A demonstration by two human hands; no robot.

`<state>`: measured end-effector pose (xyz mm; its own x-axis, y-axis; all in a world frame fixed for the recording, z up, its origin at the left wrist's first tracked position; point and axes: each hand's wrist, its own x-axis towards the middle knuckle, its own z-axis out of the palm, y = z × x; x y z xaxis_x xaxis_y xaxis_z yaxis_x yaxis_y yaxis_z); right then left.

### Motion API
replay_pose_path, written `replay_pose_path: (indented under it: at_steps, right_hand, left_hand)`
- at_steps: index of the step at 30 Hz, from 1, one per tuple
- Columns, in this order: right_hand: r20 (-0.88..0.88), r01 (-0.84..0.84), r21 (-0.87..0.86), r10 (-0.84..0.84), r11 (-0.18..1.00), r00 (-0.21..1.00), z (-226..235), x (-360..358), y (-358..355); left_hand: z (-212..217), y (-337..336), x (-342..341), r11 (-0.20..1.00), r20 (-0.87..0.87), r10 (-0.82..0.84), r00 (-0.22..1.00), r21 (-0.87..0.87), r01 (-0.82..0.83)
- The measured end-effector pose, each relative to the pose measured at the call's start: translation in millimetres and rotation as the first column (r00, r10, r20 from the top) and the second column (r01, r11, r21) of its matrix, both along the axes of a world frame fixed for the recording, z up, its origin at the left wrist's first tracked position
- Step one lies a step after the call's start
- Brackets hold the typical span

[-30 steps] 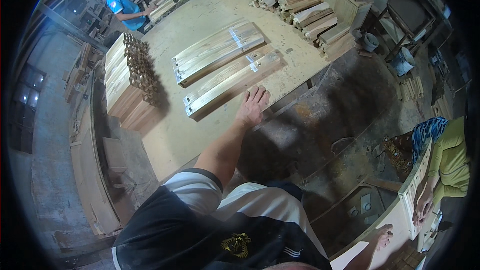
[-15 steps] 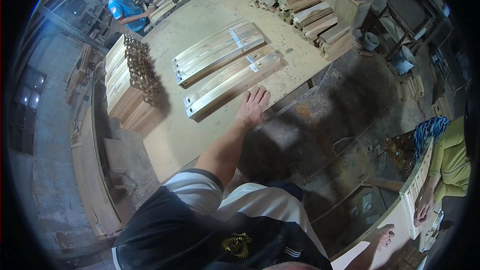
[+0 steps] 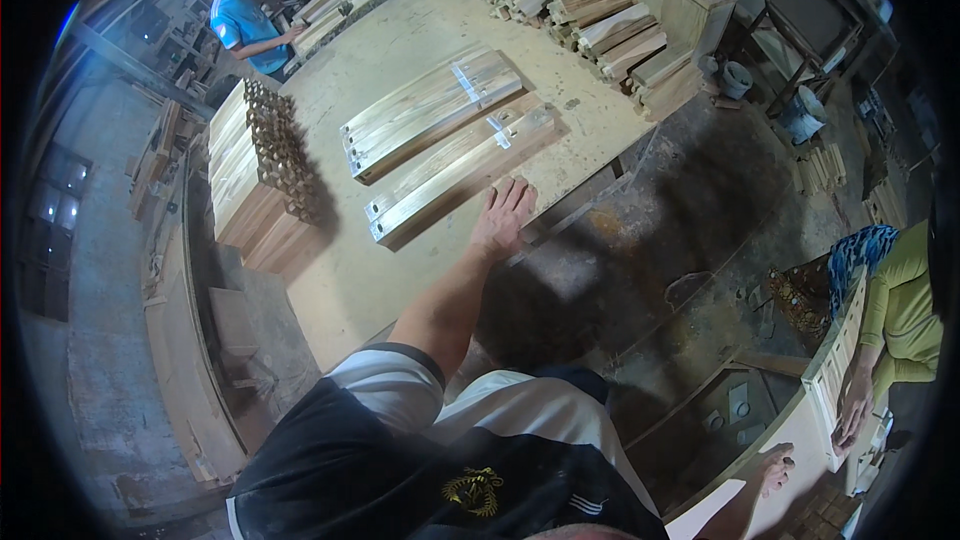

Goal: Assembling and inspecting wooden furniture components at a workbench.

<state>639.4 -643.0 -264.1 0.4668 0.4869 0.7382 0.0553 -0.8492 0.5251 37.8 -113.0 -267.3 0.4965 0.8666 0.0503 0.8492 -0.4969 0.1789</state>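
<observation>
My left hand (image 3: 505, 215) lies flat, fingers spread, on the near edge of a pale wooden worktable (image 3: 345, 285). Just beyond it are two sets of long wooden slats: a narrower set (image 3: 455, 175) and a wider set (image 3: 435, 110) behind. Each has a light metal square (image 3: 498, 130) across its right end, and dark holes show at the left ends. Away at lower right, my right hand (image 3: 775, 470) rests by a pale board surface (image 3: 795, 430) with its fingers curled; whatever they hold, if anything, is hidden.
Stacked wood pieces (image 3: 255, 175) stand at the table's left side, with more piles (image 3: 605, 15) at the far right. A person in blue (image 3: 245, 20) works at the far left. Another person's hand (image 3: 855, 410) touches a slatted wooden frame (image 3: 825, 390). Buckets (image 3: 803, 115) stand at right.
The view has shifted slightly. My left hand stays on the table edge and my right hand stays by the pale board. The person in blue has moved an arm a little.
</observation>
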Motion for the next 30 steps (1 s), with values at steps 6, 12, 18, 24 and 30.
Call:
replay_pose_path:
  at_steps: [6,12,18,24,30]
  right_hand:
    - [0.037,-0.159,-0.341,0.182,0.927,0.983,80,-53,47]
    - [-0.489,0.286,0.013,-0.244,0.958,0.838,47,-27,16]
    - [-0.818,0.252,-0.188,-0.293,0.949,0.495,29,-9,18]
    - [-0.761,0.649,0.372,-0.181,0.664,0.623,24,3,39]
    - [-0.802,0.664,0.479,-0.02,0.574,0.597,42,-10,28]
  left_hand:
    - [0,-8,-9,0.999,-0.02,0.031,0.999,-0.009,-0.031]
    - [4,-1,-3,1.0,-0.023,-0.009,1.0,-0.001,0.009]
    - [-39,6,-25,0.996,-0.083,-0.073,0.994,0.039,0.077]
    - [-50,7,-19,0.936,0.007,-0.22,0.976,0.282,0.209]
    - [-28,2,2,0.987,-0.067,-0.11,0.992,0.107,0.117]
